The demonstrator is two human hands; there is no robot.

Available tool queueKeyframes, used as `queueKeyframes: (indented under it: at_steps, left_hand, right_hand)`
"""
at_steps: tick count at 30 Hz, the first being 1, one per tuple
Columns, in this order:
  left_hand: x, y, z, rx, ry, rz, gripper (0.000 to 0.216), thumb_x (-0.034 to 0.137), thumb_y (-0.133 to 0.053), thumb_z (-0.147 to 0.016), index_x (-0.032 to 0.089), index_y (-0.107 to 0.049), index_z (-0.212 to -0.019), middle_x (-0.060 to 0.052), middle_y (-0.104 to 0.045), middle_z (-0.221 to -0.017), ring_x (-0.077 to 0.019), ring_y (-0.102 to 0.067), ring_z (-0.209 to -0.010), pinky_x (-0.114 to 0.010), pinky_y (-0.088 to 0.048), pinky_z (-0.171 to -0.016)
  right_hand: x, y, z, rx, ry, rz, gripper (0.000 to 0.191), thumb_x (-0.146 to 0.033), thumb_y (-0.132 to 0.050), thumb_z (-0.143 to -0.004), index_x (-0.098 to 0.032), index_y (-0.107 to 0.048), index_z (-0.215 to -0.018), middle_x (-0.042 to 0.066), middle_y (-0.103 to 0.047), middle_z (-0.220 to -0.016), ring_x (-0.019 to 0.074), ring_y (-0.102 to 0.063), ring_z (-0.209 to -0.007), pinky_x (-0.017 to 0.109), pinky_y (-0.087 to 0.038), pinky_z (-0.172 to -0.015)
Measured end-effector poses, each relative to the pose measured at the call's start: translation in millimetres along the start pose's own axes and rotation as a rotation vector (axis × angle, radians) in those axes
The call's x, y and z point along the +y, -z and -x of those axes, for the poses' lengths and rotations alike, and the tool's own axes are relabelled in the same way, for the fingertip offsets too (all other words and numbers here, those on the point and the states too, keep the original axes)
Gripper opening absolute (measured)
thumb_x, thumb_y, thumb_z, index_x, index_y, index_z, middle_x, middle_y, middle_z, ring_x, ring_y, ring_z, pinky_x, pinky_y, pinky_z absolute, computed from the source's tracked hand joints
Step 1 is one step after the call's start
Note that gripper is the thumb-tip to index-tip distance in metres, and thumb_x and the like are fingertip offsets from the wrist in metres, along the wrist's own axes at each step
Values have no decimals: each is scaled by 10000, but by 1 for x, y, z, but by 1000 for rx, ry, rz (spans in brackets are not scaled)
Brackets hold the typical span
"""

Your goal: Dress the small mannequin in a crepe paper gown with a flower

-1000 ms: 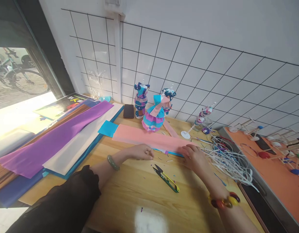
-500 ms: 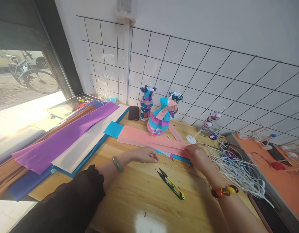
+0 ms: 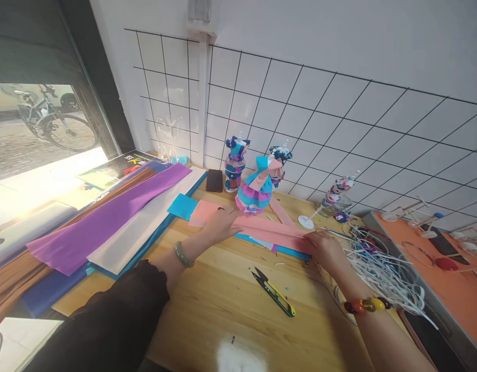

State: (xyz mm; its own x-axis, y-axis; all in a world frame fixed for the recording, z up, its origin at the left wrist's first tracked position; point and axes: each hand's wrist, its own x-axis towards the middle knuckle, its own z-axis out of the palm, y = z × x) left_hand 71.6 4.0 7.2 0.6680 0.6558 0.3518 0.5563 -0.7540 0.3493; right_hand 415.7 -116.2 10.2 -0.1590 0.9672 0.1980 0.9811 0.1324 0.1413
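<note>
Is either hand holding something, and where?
The right hand seems to hold the pink strip by its right end; the left hand touches its left half, grip unclear.

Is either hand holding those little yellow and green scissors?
No, the scissors lie on the wooden table, while the left hand and the right hand are both at the pink strip.

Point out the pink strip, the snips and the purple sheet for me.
Pink strip [image 3: 272,231], head view: about midway along its upper face.
Snips [image 3: 276,298], head view: on the green handle.
Purple sheet [image 3: 109,217], head view: middle of its upper face.
</note>
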Motion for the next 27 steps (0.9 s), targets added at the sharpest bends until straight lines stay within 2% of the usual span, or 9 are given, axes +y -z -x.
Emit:
queueKeyframes:
  at_steps: [2,4,8,16,21,27]
  left_hand:
    - [-10,4,-1,-67,-2,-121,432,417,-597,-777,207,-576,-1154,-90,-591,-1059,-250,-524,-1008,-333,-419,-796]
    - [-17,8,-2,-122,-13,-185,278,360,-545,-819,187,-645,-1012,-88,-612,-977,-235,-543,-949,-318,-417,-757]
    - [-23,14,-7,-119,-34,-234,231,231,-452,-859,158,-667,-817,-86,-622,-829,-216,-550,-864,-312,-397,-719]
    - [-20,22,-9,-76,-115,-329,258,61,-356,-831,109,-605,-877,-142,-594,-904,-249,-523,-918,-362,-366,-757]
    - [-29,15,-3,-237,-221,-270,281,-12,-396,-741,140,-610,-839,-103,-623,-814,-229,-554,-859,-326,-366,-699]
    - [-34,6,0,-321,-208,-202,252,28,-452,-706,175,-638,-790,-63,-651,-760,-193,-584,-774,-284,-380,-660]
  right_hand:
    - [2,1,1,8,-4,6,207,-225,-493,-826,-183,-693,-863,93,-708,-896,232,-610,-853,307,-414,-739]
    - [3,2,3,18,-9,14,207,-224,-495,-826,-181,-693,-865,92,-707,-897,233,-608,-855,309,-414,-743]
    - [2,4,7,45,-16,31,214,-234,-486,-839,-178,-690,-870,92,-702,-897,240,-598,-860,321,-412,-750]
    - [0,1,15,90,-42,46,239,-229,-443,-864,-155,-670,-867,121,-686,-903,258,-582,-848,360,-409,-765]
    - [-2,-4,25,-26,62,-14,227,-164,-447,-832,-168,-673,-847,90,-693,-884,221,-596,-832,323,-428,-754]
    - [-7,-6,30,-91,107,-23,288,-139,-453,-796,-158,-677,-976,110,-676,-1037,225,-603,-939,331,-440,-813]
